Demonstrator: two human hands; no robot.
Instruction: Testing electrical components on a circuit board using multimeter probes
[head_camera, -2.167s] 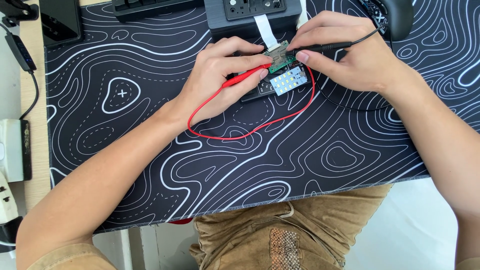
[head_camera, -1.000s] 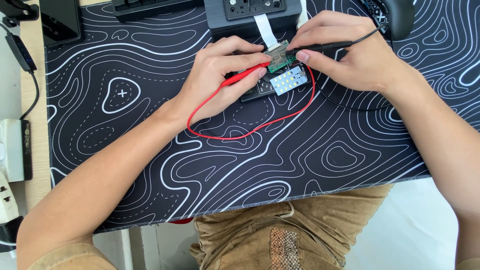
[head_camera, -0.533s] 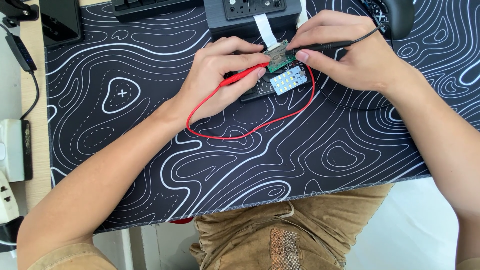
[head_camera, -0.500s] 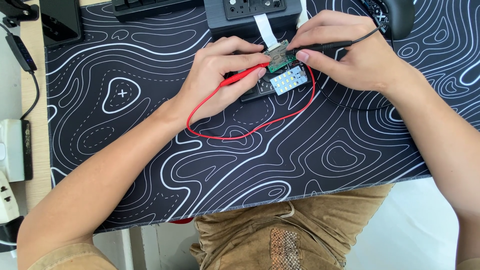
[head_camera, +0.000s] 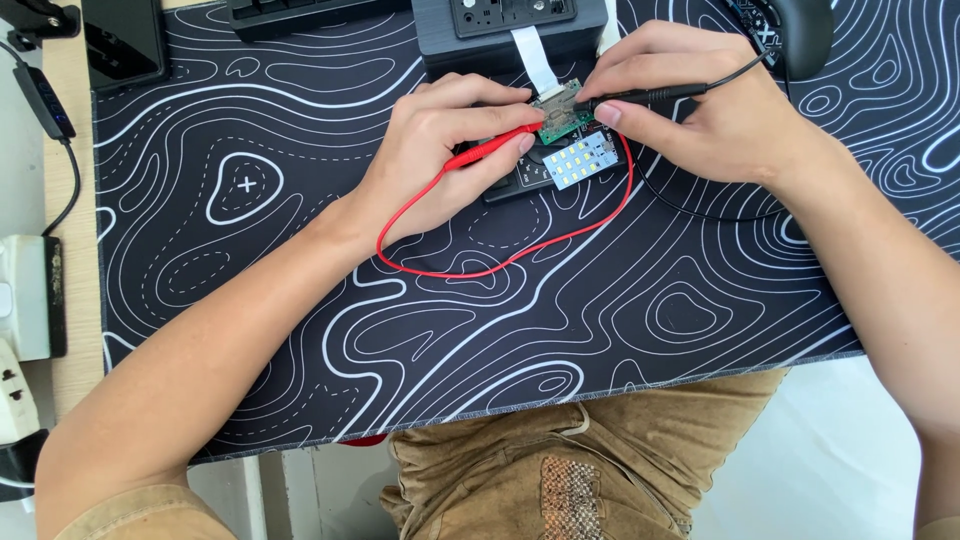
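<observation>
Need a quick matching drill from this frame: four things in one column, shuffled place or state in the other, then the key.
Things
1. red probe
2. black probe
3. green circuit board
4. white LED panel

Place or state
A. touched by both probe tips
B. held in the left hand
C. lying just below the green board, not held
D. held in the right hand

Pairs: 1-B, 2-D, 3-A, 4-C
</observation>
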